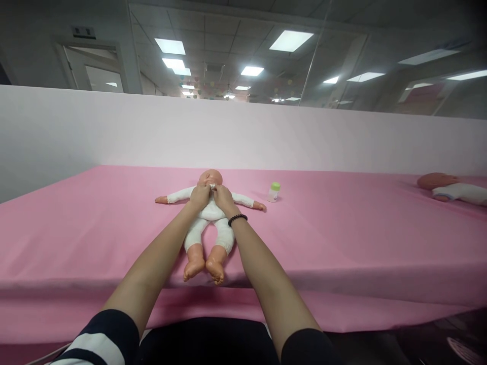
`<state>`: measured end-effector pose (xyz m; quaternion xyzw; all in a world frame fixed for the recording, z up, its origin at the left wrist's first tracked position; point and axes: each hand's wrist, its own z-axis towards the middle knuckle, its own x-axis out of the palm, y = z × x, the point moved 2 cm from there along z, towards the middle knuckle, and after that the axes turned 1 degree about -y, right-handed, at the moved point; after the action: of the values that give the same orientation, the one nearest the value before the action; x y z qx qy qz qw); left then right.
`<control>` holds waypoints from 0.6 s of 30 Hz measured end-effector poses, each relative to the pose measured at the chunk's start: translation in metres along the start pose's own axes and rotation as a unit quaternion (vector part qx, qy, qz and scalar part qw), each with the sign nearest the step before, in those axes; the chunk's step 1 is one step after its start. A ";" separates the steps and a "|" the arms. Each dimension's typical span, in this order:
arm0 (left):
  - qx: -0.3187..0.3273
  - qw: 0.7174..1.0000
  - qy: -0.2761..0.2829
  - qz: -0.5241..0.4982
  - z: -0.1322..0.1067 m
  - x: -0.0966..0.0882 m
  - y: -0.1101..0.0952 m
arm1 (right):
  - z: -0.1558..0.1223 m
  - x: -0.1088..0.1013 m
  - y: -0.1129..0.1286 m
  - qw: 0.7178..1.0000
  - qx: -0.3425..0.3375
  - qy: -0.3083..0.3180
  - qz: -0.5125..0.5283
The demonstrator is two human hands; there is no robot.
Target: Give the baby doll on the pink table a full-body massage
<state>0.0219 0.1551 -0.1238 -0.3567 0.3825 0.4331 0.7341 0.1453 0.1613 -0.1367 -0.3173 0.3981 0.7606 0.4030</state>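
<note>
A baby doll [211, 212] with a white cloth body lies on its back on the pink-covered table, arms spread wide and bare feet toward me. At its neck my left hand [200, 196] is closed, fingertips pinched together just below the chin. My right hand [223, 197], with a dark bead bracelet on the wrist, is pinched close beside it. Between the fingertips a bit of white cloth [212, 186] shows; whether it belongs to the doll's body or is separate I cannot tell. Both hands hide much of the doll's chest.
To the right of the doll stands a small clear bottle with a green cap [274, 192]. A second doll [452, 190] lies at the far right. Pink cloth [342, 228] covers the table, and a low white wall [266, 137] with glass above runs behind it.
</note>
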 end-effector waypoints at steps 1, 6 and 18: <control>-0.002 1.000 0.008 0.003 0.001 0.000 0.001 | 0.000 0.000 0.000 1.000 0.002 0.006 -0.002; -0.012 0.999 0.029 0.026 0.009 0.001 0.003 | 0.001 -0.001 0.001 1.000 0.006 0.018 -0.013; 0.004 0.998 -0.022 0.058 0.008 0.007 -0.004 | 0.008 0.000 0.007 0.997 0.018 0.022 -0.065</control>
<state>0.0300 0.1633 -0.1255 -0.3212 0.3876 0.4815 0.7174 0.1378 0.1656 -0.1308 -0.3518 0.3994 0.7181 0.4484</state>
